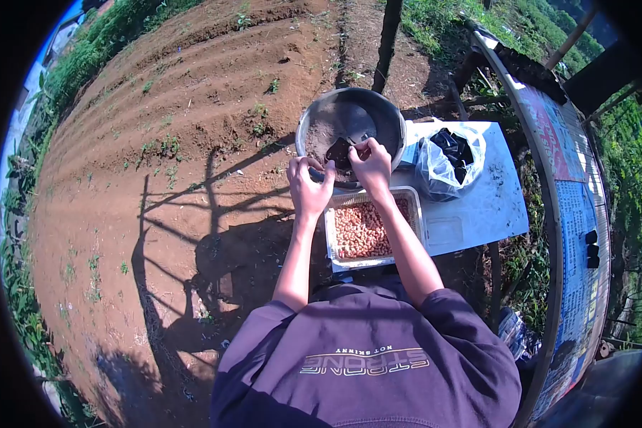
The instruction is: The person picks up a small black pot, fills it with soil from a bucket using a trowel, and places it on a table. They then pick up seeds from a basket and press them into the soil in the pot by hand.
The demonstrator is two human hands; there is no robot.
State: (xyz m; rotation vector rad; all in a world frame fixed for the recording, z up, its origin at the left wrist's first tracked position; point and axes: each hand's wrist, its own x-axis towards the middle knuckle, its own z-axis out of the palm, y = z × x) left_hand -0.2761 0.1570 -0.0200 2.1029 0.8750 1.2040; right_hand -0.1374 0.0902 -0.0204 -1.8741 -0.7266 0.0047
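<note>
A small black plastic bag (339, 151) is above the near side of a round dark basin (303, 128) with brown soil inside. My right hand (371, 164) pinches the bag's right side between thumb and fingers. At its lower left, my left hand (311, 187) is curled by the basin's near rim, thumb and fingertips at the bag's edge; their exact hold is partly hidden. Below my wrists, a white rectangular tray (415, 207) contains many small reddish-tan pieces (360, 230) that look like nuts or seeds. My right forearm crosses over this tray.
A clear plastic bag (435, 171) with black plastic (452, 151) inside stands on a pale blue-white tabletop (488, 207) to the right. Beyond it runs a long printed panel (574, 235) with a raised edge. Ridged brown soil (192, 93) spreads out on the left.
</note>
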